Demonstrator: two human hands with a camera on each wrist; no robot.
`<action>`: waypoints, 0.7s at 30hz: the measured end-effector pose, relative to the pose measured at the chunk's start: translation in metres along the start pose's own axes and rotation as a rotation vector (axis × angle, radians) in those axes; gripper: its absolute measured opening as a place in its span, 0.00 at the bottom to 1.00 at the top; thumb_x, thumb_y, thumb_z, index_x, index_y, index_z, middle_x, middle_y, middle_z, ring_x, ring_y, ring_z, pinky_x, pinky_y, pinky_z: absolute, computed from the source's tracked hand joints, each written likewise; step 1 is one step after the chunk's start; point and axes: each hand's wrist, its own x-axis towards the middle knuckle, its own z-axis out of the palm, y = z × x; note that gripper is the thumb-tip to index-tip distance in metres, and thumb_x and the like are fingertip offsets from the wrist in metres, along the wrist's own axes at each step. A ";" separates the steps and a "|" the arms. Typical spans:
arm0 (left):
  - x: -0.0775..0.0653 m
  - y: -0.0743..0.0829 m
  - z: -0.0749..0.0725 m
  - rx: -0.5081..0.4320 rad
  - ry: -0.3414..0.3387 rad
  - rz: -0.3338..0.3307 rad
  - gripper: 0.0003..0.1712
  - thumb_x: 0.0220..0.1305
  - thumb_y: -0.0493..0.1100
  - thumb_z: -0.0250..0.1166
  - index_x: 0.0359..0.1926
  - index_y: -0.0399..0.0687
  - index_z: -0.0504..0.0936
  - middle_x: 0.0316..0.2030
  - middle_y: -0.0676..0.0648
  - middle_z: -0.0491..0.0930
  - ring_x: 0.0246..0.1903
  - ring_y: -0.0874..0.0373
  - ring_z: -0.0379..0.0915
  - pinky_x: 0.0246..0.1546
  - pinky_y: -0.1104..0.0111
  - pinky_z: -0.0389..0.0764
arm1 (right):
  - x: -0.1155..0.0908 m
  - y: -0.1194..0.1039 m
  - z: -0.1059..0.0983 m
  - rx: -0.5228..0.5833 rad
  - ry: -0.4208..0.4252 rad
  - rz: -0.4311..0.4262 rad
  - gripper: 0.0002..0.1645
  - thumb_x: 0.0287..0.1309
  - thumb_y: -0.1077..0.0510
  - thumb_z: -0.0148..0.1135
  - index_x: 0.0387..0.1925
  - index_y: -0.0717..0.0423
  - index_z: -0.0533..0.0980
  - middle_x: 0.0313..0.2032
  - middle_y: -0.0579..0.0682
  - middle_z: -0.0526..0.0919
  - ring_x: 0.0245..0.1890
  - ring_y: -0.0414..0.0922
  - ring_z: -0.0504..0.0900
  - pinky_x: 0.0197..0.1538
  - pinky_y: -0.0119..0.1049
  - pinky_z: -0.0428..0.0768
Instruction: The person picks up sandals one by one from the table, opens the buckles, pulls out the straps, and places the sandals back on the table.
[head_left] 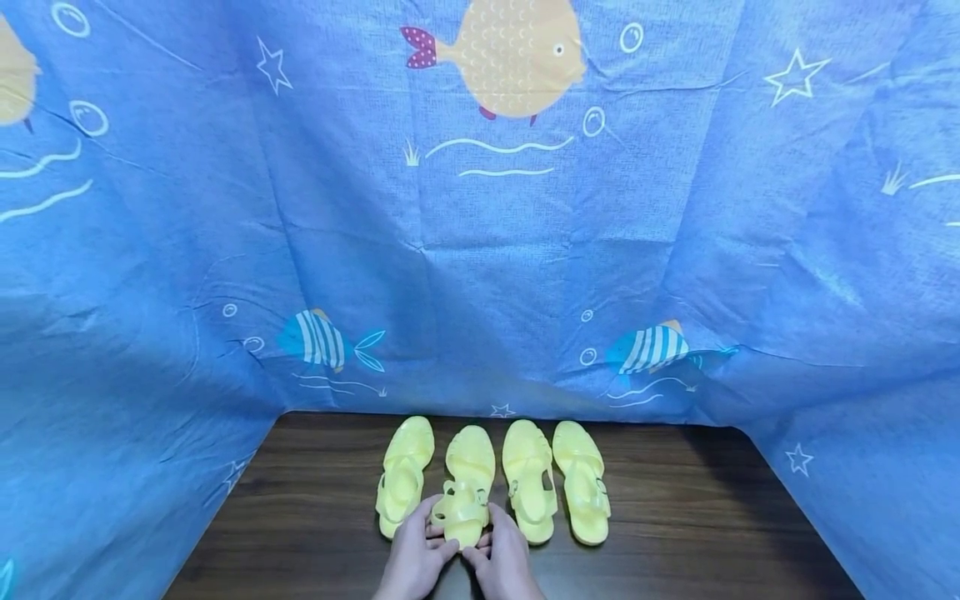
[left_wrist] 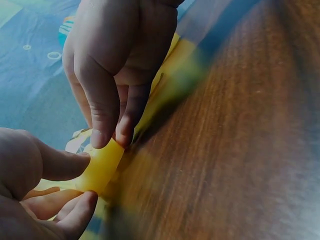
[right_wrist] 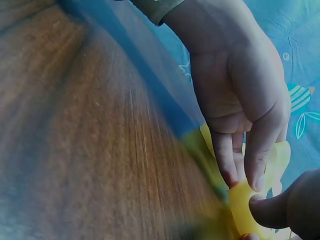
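Note:
A pale yellow sandal, second from the left in a row, has its heel end between both hands. My left hand grips the heel from the left, thumb on top and fingers lower down. From the right, my right hand pinches the same heel. Up close in the left wrist view, thumb and fingertips of each hand meet the yellow heel. The right wrist view shows the heel as well, partly covered by the thumbs. The sandal's strap and buckle lie just ahead of the hands.
Matching yellow sandals stand alongside: one at the left, one just right, another at the far right. All point away on a dark brown wooden table. A blue fish-print cloth hangs behind and at both sides.

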 end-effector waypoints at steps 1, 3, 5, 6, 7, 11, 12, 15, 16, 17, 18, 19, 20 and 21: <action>-0.002 0.000 0.000 -0.008 -0.002 -0.006 0.40 0.54 0.25 0.75 0.68 0.28 0.71 0.53 0.34 0.82 0.39 0.54 0.84 0.37 0.70 0.85 | -0.001 0.000 -0.001 0.010 -0.009 -0.007 0.43 0.53 0.68 0.79 0.66 0.76 0.68 0.36 0.48 0.79 0.29 0.35 0.78 0.32 0.29 0.80; -0.005 0.000 -0.001 -0.030 -0.006 -0.007 0.40 0.53 0.24 0.75 0.67 0.28 0.72 0.52 0.35 0.81 0.38 0.55 0.84 0.36 0.71 0.85 | -0.004 0.000 -0.003 0.023 -0.019 -0.025 0.42 0.52 0.68 0.79 0.65 0.76 0.69 0.34 0.47 0.80 0.28 0.34 0.79 0.31 0.29 0.81; -0.008 0.000 -0.001 -0.054 -0.012 -0.012 0.40 0.51 0.24 0.75 0.66 0.28 0.72 0.52 0.35 0.80 0.37 0.55 0.83 0.36 0.71 0.86 | -0.009 0.001 -0.005 0.022 -0.024 -0.046 0.42 0.50 0.67 0.80 0.64 0.76 0.69 0.33 0.47 0.80 0.27 0.34 0.80 0.30 0.29 0.81; -0.010 0.000 -0.002 -0.063 -0.017 -0.010 0.40 0.51 0.24 0.75 0.66 0.27 0.72 0.52 0.35 0.80 0.37 0.55 0.83 0.36 0.71 0.86 | -0.011 0.001 -0.006 0.018 -0.029 -0.050 0.43 0.50 0.67 0.81 0.64 0.76 0.69 0.33 0.47 0.81 0.26 0.33 0.80 0.30 0.29 0.81; -0.012 0.000 -0.003 -0.066 -0.018 -0.010 0.40 0.50 0.24 0.76 0.66 0.26 0.72 0.53 0.34 0.80 0.37 0.55 0.82 0.36 0.71 0.86 | -0.013 0.001 -0.007 0.015 -0.034 -0.051 0.43 0.49 0.66 0.81 0.64 0.76 0.69 0.33 0.47 0.81 0.26 0.33 0.80 0.30 0.29 0.81; -0.021 -0.001 -0.006 -0.063 -0.037 -0.013 0.41 0.49 0.24 0.76 0.65 0.25 0.71 0.50 0.35 0.81 0.36 0.56 0.82 0.35 0.72 0.86 | -0.021 0.001 -0.010 0.024 -0.068 -0.036 0.43 0.49 0.65 0.82 0.63 0.76 0.70 0.32 0.46 0.80 0.26 0.34 0.80 0.29 0.30 0.81; -0.023 -0.001 -0.007 -0.065 -0.046 -0.018 0.40 0.49 0.25 0.77 0.64 0.24 0.71 0.49 0.37 0.81 0.35 0.56 0.82 0.34 0.71 0.86 | -0.023 0.001 -0.010 0.030 -0.078 -0.038 0.42 0.48 0.65 0.82 0.62 0.76 0.70 0.31 0.46 0.80 0.26 0.34 0.80 0.29 0.29 0.80; -0.030 -0.004 -0.010 -0.080 -0.073 -0.036 0.41 0.48 0.25 0.77 0.64 0.23 0.71 0.47 0.38 0.81 0.34 0.56 0.83 0.34 0.70 0.86 | -0.031 0.003 -0.010 0.057 -0.098 -0.045 0.41 0.46 0.65 0.81 0.60 0.75 0.72 0.29 0.45 0.81 0.25 0.33 0.80 0.29 0.29 0.81; -0.032 -0.005 -0.011 -0.090 -0.082 -0.041 0.41 0.47 0.25 0.77 0.64 0.23 0.70 0.47 0.37 0.81 0.34 0.56 0.83 0.34 0.70 0.87 | -0.033 0.004 -0.009 0.058 -0.099 -0.046 0.41 0.45 0.65 0.81 0.60 0.74 0.72 0.29 0.44 0.81 0.24 0.33 0.80 0.29 0.29 0.81; -0.034 -0.006 -0.012 -0.097 -0.089 -0.044 0.41 0.47 0.26 0.77 0.63 0.22 0.70 0.48 0.36 0.81 0.34 0.56 0.83 0.34 0.69 0.87 | -0.035 0.004 -0.008 0.060 -0.097 -0.051 0.41 0.44 0.66 0.81 0.60 0.73 0.73 0.28 0.43 0.82 0.24 0.33 0.80 0.30 0.29 0.81; -0.036 -0.007 -0.013 -0.100 -0.093 -0.043 0.41 0.47 0.26 0.77 0.63 0.22 0.70 0.49 0.35 0.81 0.34 0.55 0.83 0.34 0.68 0.87 | -0.037 0.004 -0.008 0.067 -0.094 -0.047 0.40 0.44 0.66 0.81 0.59 0.73 0.73 0.26 0.43 0.81 0.23 0.33 0.79 0.30 0.29 0.81; -0.038 -0.007 -0.014 -0.102 -0.098 -0.045 0.41 0.47 0.27 0.77 0.63 0.22 0.70 0.49 0.33 0.82 0.34 0.55 0.83 0.34 0.68 0.87 | -0.039 0.004 -0.007 0.065 -0.090 -0.041 0.40 0.43 0.66 0.81 0.59 0.72 0.74 0.25 0.42 0.82 0.23 0.33 0.79 0.30 0.29 0.80; -0.039 -0.008 -0.015 -0.105 -0.101 -0.045 0.41 0.47 0.27 0.78 0.63 0.21 0.70 0.49 0.33 0.82 0.34 0.55 0.84 0.34 0.68 0.87 | -0.042 0.004 -0.007 0.057 -0.081 -0.042 0.39 0.43 0.66 0.82 0.58 0.71 0.75 0.24 0.42 0.82 0.22 0.33 0.79 0.31 0.29 0.80; -0.041 -0.008 -0.016 -0.118 -0.103 -0.048 0.42 0.47 0.27 0.78 0.62 0.21 0.70 0.49 0.33 0.82 0.34 0.55 0.83 0.34 0.67 0.87 | -0.043 0.004 -0.007 0.055 -0.077 -0.031 0.38 0.43 0.66 0.82 0.58 0.69 0.76 0.23 0.41 0.81 0.21 0.33 0.79 0.31 0.29 0.79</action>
